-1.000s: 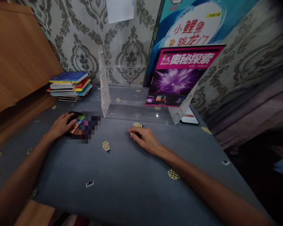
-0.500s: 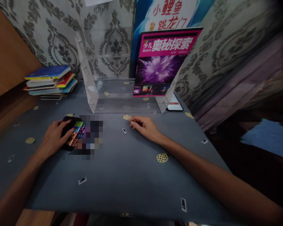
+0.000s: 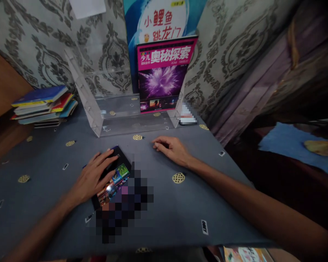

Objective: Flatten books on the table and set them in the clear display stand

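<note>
My left hand lies flat on a dark book, its fingers stretched over the black part of the cover. Small colourful pictures show beside the thumb, and the book's near right part is blurred into blocks. Away to the right, my right hand rests on the table with its fingers curled in and thumb close to the index finger; no object shows in it. Beyond both hands stands a clear plastic rack. A pink and purple book leans upright in its right side.
A larger blue book stands behind the pink one. At the back left is a stack of books. A phone, partly blurred, lies right of the rack. The patterned grey cloth covers the table; a blue cloth lies off its right side.
The dark book has slid right and toward me under my left hand and has turned on the table. My right hand has hardly moved. The whole view has shifted a little.
</note>
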A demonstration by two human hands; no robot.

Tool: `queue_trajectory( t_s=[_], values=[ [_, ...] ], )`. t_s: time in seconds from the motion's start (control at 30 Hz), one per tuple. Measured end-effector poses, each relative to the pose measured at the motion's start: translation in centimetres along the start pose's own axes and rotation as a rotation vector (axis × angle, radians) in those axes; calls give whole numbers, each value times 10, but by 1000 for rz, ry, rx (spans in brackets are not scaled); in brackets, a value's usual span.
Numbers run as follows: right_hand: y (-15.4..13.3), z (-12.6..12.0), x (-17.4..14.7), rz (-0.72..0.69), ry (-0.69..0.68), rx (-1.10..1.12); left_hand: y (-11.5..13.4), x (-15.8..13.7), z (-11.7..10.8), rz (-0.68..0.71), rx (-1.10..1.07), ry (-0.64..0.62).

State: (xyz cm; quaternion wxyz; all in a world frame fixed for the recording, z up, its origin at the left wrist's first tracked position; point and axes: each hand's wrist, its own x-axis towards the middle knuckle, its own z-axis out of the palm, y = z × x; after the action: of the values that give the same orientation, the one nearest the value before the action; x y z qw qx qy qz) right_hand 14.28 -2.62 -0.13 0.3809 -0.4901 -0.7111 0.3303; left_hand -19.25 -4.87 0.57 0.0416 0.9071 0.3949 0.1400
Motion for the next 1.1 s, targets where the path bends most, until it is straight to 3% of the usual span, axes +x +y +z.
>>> queue_trajectory(
  t_s=[0.3,0.63,0.83,0.97,1.1],
  values=[
    [9,-16,-12,18,38,44,18,13,7,97,24,54],
    [22,-33,-18,30,152,50,74,76,30,321,-39,-32],
    [29,-53,-14,27,276,-109,105,115,48,382,-89,-65],
    [34,-64,-13,63,312,-132,122,136,57,402,-87,18],
    [36,-68,-16,79,320,-143,134,131,49,425,22,186]
  ],
)
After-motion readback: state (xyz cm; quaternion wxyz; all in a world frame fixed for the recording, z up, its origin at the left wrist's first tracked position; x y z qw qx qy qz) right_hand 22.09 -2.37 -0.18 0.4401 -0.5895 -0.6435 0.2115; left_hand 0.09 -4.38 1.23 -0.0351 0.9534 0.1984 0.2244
